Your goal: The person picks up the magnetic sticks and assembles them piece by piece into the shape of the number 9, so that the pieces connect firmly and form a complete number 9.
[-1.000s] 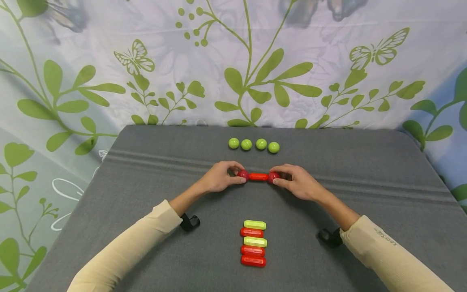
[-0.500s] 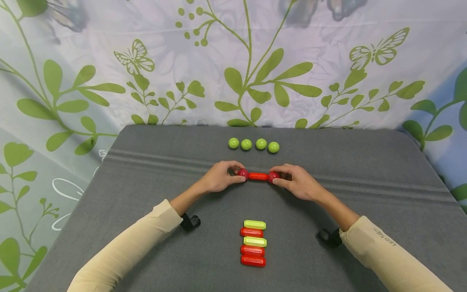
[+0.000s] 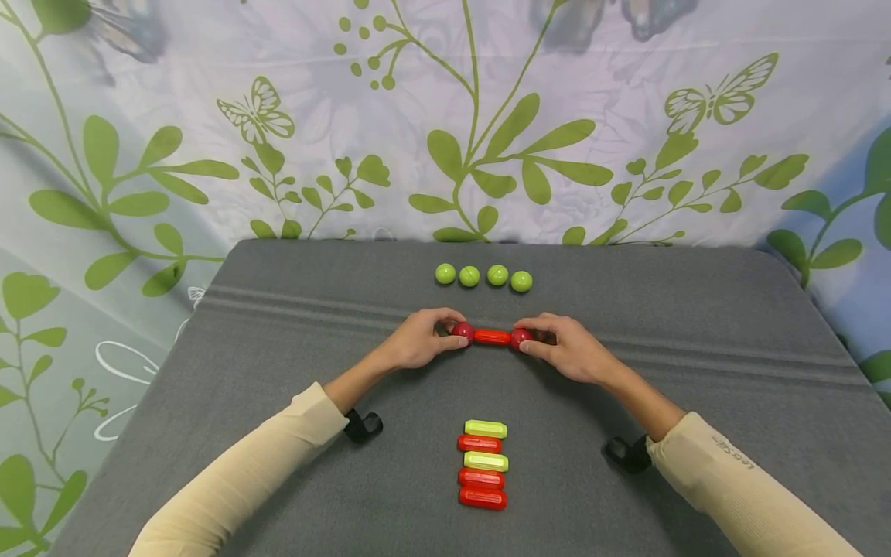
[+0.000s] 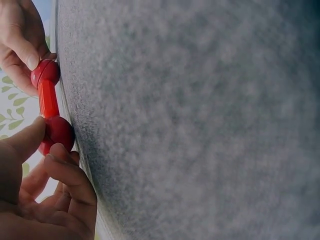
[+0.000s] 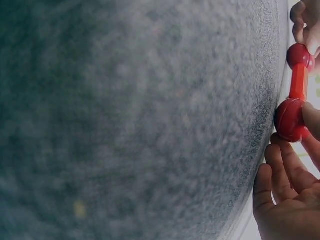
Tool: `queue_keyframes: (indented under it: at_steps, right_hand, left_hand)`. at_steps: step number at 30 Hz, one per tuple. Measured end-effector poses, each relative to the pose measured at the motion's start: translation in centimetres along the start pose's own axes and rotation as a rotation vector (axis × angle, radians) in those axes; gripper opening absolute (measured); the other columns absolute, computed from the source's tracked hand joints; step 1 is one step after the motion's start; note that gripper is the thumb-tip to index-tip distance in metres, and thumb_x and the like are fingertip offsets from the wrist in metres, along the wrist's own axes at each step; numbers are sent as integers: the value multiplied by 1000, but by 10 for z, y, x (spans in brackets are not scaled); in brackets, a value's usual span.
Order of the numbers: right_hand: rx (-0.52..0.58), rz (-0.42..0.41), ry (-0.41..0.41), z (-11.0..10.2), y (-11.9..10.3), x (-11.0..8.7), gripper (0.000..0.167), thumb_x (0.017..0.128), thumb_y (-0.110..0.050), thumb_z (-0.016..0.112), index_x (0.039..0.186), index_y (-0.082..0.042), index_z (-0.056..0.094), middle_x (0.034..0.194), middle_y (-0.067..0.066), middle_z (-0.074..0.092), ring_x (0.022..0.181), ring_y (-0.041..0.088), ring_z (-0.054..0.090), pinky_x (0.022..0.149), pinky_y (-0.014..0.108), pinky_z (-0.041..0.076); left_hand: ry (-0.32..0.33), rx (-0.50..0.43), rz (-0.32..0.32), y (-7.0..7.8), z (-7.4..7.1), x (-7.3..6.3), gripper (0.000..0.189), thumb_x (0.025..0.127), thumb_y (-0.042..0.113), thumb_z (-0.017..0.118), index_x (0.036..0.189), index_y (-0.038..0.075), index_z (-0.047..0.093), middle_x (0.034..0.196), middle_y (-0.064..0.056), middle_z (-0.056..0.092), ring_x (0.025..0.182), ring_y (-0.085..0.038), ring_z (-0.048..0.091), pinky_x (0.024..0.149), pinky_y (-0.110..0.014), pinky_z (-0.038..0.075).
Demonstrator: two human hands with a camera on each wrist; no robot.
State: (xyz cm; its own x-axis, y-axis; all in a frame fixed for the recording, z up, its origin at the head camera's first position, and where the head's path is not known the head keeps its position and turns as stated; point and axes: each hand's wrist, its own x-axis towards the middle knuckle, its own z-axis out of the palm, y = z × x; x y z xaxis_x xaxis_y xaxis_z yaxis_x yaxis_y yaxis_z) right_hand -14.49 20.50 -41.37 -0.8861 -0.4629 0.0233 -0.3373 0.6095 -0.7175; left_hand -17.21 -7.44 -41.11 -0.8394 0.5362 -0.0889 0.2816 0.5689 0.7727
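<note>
Red and ridged, a short rod is bridging two glossy dark-red balls near four shiny green balls, left hand and right hand each pinching a red one, nothing shifting since a second ago, so the join is seemingly being steadied.

The head camera looks from above, forward and down, on the counter; the wrist cameras, near and turned sideways, share the red bar from opposite ends.
</note>
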Motion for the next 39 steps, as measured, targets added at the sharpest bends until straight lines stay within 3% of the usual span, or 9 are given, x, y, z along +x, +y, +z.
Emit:
queue_keyframes:
  at_steps: [15, 20, 26, 29, 33, 39]
  right_hand:
    - [-11, 3, 13, 1, 0, -1, 31, 95, -13, 67, 124, -2, 66, 96, 4, 60, 80, 19, 50, 69, 34, 41]
    - [-14, 4, 20, 2, -1, -1, 31, 95, -13, 68, 124, -2, 66, 97, 4, 60, 81, 19, 50, 69, 34, 41]
    - [-17, 2, 24, 2, -1, -2, 32, 94, -13, 68, 124, -2, 65, 97, 4, 60, 81, 19, 50, 69, 34, 41]
    - [-14, -3, 23, 2, 0, -2, 32, 95, -13, 67, 124, -1, 65, 97, 4, 60, 80, 19, 50, 69, 34, 41]
    - [-11, -9, 23, 2, 0, -2, 32, 95, -13, 67, 124, -1, 65, 97, 4, 60, 80, 19, 50, 69, 34, 41]
    - [-7, -11, 24, 2, 0, -2, 32, 95, -13, 67, 125, -1, 65, 97, 3, 60, 80, 19, 49, 69, 34, 40]
  left_hand:
    - [33, -20, -29, 1, 4, -1, 36, 93, 20, 71, 126, 7, 62, 104, -8, 63, 63, -13, 48, 61, -27, 41]
    - [104, -37, -52, 4, 5, -5, 38, 91, 19, 74, 125, 7, 62, 108, -8, 62, 64, -14, 50, 64, -29, 43]
    - [218, -66, -16, 14, 11, -19, 27, 90, 17, 75, 114, 8, 67, 93, -3, 55, 60, -14, 46, 57, -28, 40]
    - [173, -73, 36, 21, 17, -29, 24, 89, 16, 76, 111, 7, 68, 89, 0, 56, 58, -11, 44, 54, -25, 38]
    - [14, -68, 85, 32, 26, -45, 23, 89, 15, 75, 110, 6, 69, 88, 3, 58, 57, -8, 45, 55, -24, 40]
    - [-148, -20, 65, 41, 40, -60, 19, 90, 19, 74, 106, 10, 70, 84, 9, 59, 63, -6, 48, 61, -24, 41]
